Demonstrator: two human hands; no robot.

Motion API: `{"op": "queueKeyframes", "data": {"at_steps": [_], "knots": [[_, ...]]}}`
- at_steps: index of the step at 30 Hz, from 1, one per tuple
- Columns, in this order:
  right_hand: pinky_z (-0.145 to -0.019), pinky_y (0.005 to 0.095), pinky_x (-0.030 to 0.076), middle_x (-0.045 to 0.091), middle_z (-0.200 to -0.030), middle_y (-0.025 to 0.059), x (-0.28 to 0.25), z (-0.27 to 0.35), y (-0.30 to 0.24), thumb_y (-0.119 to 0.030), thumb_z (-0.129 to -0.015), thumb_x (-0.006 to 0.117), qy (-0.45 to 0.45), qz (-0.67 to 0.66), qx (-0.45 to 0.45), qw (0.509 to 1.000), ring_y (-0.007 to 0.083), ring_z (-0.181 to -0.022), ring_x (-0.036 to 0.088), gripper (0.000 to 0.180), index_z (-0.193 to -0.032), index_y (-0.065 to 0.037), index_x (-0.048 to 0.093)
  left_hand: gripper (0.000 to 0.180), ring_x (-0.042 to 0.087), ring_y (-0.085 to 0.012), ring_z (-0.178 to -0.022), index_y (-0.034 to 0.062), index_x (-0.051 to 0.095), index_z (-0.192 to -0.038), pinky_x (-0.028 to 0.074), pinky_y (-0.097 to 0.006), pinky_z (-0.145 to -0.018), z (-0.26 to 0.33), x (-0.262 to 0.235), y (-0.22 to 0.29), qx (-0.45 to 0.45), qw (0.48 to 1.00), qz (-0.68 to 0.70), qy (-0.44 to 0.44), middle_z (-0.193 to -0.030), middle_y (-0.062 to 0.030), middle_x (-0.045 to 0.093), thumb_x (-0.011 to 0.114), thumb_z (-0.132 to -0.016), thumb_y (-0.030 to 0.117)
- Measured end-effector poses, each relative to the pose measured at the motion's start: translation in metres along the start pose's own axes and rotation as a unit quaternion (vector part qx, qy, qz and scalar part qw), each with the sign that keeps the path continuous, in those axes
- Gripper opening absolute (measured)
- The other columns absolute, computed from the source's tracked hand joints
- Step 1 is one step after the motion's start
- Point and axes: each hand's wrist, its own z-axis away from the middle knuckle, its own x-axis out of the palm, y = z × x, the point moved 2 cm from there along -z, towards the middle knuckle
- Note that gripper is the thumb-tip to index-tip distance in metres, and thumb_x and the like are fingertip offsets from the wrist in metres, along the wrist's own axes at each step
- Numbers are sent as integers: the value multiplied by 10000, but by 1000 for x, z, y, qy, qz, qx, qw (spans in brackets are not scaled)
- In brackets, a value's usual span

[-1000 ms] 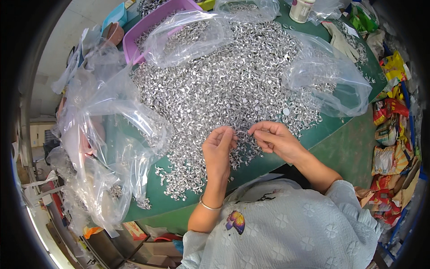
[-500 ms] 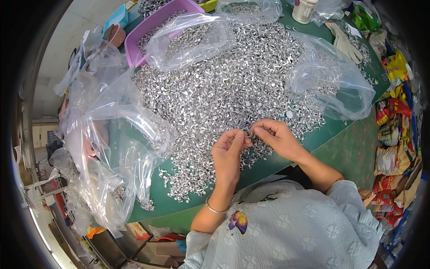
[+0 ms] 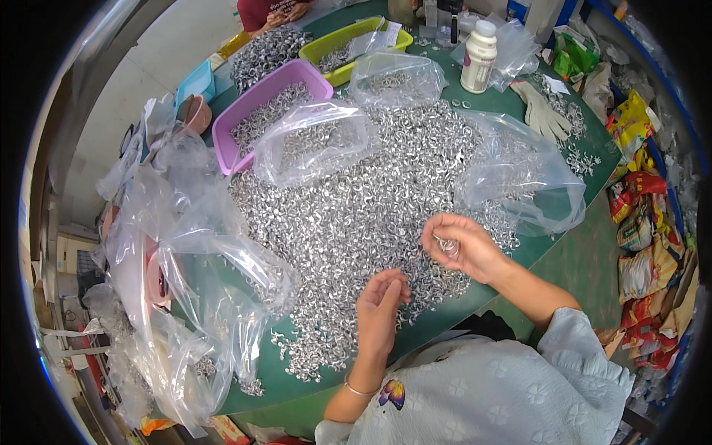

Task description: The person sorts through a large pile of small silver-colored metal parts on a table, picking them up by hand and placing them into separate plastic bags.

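A big heap of small silvery metal rings (image 3: 371, 200) covers the middle of a green table (image 3: 578, 189). My right hand (image 3: 460, 245) is raised a little over the heap's near edge, its fingers pinched on a small silver ring. My left hand (image 3: 382, 311) rests lower, on the heap's front edge, fingers curled together among the loose pieces; whether it holds any of them is hidden.
Clear plastic bags lie around the heap (image 3: 185, 259) (image 3: 519, 170) (image 3: 311, 141). A purple tray (image 3: 222, 122) and a yellow-green tray (image 3: 326, 48) hold more rings. A white bottle (image 3: 478, 55), a work glove (image 3: 541, 111) and another person (image 3: 271, 11) are at the far side.
My hands have drawn apart: the right one lifted and moved right with a ring, the left stayed low on the heap. My head tilted up, showing more of the far table.
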Motion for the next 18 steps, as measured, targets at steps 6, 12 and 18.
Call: {"op": "queueKeyframes", "data": {"at_steps": [6, 12, 18], "knots": [[-826, 312, 495, 533, -1086, 158, 1, -65, -42, -74, -944, 426, 8, -285, -52, 957, 215, -942, 555, 248, -1132, 86, 448, 168, 572, -124, -808, -13, 570, -1080, 477, -255, -740, 6, -10, -1, 5, 999, 29, -15, -937, -64, 603, 512, -929, 34], [-1120, 469, 266, 204, -1385, 311, 7, -179, -139, -36, -915, 344, 126, -401, -228, 878, 395, -1339, 206, 563, -1350, 170, 54, 148, 565, -143, -805, -21, 565, -1049, 475, -271, -732, 7, -5, 5, -4, 1000, 26, -18, -918, -67, 591, 516, -926, 44], [-1147, 441, 203, 69, -1482, 308, 12, -167, -117, -1, -891, 332, 100, -142, -302, 937, 375, -1401, 107, 563, -1373, 166, 95, 157, 576, -120, -828, -28, 581, -1056, 475, -244, -751, 14, -27, 3, 25, 999, -36, 27, -946, -60, 599, 515, -935, 48]]}}
